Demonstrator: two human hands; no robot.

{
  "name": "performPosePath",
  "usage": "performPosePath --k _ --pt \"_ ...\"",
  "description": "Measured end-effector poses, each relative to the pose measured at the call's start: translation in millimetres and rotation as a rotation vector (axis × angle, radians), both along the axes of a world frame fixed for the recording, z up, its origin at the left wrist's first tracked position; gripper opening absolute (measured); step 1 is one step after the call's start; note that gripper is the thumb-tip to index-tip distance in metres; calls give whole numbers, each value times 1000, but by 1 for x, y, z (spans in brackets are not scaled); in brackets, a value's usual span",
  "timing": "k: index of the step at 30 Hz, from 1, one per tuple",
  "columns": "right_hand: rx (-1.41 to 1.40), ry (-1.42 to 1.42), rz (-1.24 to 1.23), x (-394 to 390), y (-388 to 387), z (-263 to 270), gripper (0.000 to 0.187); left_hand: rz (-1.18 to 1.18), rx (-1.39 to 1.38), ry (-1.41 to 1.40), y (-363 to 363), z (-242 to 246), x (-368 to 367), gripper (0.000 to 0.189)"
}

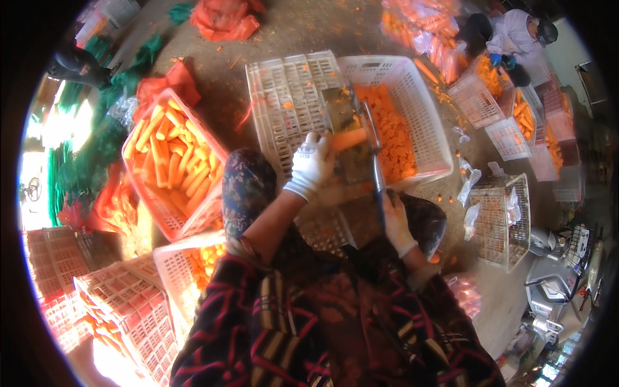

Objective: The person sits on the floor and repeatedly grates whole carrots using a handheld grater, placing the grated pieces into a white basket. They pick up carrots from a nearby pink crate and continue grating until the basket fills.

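Observation:
My left hand (313,160), in a white knit glove, grips a thick peeled carrot (349,140) near its end. The carrot lies across a worn cutting board (341,109) on an upturned white plastic crate (285,96). My right hand (395,215), also gloved, is closed around the handle of a long-bladed knife (372,130). Its blade runs along the right edge of the board, at the carrot's far end; whether it is hinged there cannot be made out. Just beyond the blade, a white crate (425,111) holds many carrot slices (391,130).
At left, a pink crate (213,227) holds whole peeled carrots (169,150); another crate (167,271) with carrot pieces stands below it. A coworker (520,38) bends over crates at upper right. A crate (500,220) and a parked motor scooter (553,280) are at right.

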State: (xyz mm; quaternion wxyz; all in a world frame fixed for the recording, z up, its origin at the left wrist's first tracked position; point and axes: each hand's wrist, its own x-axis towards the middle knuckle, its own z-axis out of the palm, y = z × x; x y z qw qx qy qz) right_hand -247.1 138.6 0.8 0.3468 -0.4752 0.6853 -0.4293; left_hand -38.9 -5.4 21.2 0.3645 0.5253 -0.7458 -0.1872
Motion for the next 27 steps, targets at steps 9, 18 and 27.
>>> performPosePath --k 9,18,27 --pt "-1 386 368 17 -18 117 41 23 51 -40 8 0 4 32" --pt "74 135 432 4 -13 105 24 7 34 -46 6 -4 6 34" --pt "-62 159 304 -12 -7 17 41 -16 6 -59 -11 -8 -2 35"
